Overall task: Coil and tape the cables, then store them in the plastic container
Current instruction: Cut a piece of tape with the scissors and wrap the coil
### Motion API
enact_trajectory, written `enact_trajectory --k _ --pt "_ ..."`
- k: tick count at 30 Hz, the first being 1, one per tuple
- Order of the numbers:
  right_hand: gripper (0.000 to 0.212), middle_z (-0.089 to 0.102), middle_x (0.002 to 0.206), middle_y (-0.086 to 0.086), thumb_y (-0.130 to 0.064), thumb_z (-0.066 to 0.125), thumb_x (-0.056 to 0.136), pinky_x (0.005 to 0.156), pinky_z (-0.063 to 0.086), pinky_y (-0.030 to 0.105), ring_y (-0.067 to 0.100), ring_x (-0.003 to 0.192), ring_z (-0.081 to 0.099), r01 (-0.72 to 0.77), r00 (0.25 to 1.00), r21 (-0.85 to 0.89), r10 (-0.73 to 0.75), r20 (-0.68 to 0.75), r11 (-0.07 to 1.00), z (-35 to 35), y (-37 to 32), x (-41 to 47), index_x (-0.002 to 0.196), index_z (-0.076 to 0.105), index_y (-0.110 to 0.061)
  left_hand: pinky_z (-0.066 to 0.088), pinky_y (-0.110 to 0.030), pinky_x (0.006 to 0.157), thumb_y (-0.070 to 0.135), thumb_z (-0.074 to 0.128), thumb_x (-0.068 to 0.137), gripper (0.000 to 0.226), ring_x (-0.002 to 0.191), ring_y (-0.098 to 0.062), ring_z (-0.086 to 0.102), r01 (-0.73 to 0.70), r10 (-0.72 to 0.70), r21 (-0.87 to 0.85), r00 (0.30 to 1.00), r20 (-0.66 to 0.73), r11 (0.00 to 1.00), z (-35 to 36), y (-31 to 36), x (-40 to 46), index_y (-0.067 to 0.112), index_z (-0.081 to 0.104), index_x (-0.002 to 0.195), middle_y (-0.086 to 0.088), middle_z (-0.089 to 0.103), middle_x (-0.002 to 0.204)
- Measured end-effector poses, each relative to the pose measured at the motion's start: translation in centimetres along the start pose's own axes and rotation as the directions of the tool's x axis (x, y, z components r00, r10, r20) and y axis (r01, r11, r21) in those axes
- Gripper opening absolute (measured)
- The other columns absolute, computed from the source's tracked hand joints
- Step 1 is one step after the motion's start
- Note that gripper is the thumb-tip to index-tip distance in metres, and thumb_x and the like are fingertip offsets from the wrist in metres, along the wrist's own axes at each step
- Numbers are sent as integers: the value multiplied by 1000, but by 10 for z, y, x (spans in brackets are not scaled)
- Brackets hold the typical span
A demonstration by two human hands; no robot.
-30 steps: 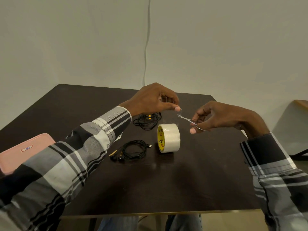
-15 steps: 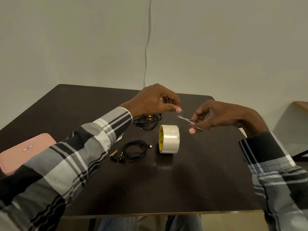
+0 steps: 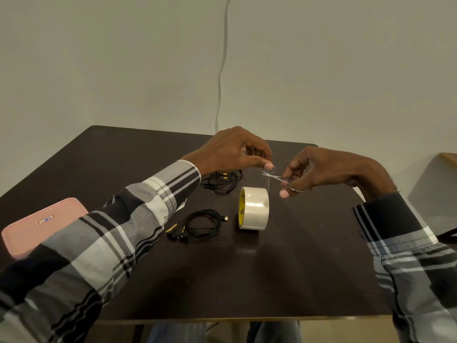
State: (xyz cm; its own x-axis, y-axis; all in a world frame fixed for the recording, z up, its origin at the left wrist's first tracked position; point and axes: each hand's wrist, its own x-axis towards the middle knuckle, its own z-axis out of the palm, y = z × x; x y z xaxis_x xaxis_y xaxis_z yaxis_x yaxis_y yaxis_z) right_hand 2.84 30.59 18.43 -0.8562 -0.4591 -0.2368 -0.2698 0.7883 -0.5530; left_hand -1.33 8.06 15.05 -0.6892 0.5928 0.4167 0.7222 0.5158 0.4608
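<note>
Cables: one coiled black cable (image 3: pixel 203 224) lies on the dark table (image 3: pixel 284 276) just left of the upright tape roll (image 3: pixel 254 208); a second, looser black cable (image 3: pixel 222 182) lies farther back, partly under the left wrist. The left hand (image 3: pixel 232 152) is raised above the roll, thumb and forefinger pinching a clear strip of tape (image 3: pixel 268 178). The right hand (image 3: pixel 319 169) grips small scissors (image 3: pixel 277 177), blades parted at the strip. A pink container (image 3: pixel 37 226) sits at the table's left edge.
</note>
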Motion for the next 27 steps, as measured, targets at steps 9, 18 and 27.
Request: enact_trajectory --k 9,18,27 --pt "16 71 67 -4 -29 87 72 62 44 26 -1 59 54 -11 999 -16 10 -41 1000 2 0 3 82 81 -18 54 -37 77 49 74 81 20 81 -7 66 0 0 -17 1000 -16 1000 1 -2 -1 30 76 88 13 73 82" --pt "33 68 79 5 -43 87 68 64 48 30 5 61 55 -33 999 13 33 31 999 3 8 -5 91 77 -21 56 -52 78 53 72 77 25 79 -16 69 17 -24 -184 999 -38 983 4 -8 -4 29 74 85 8 74 79" --pt "38 70 92 14 -45 86 65 67 50 31 5 66 57 -33 999 66 33 -2 997 5 17 -16 93 76 -22 55 -40 82 35 69 90 18 83 -22 67 47 -76 -231 990 -119 972 4 -4 -4 20 72 99 1 72 91"
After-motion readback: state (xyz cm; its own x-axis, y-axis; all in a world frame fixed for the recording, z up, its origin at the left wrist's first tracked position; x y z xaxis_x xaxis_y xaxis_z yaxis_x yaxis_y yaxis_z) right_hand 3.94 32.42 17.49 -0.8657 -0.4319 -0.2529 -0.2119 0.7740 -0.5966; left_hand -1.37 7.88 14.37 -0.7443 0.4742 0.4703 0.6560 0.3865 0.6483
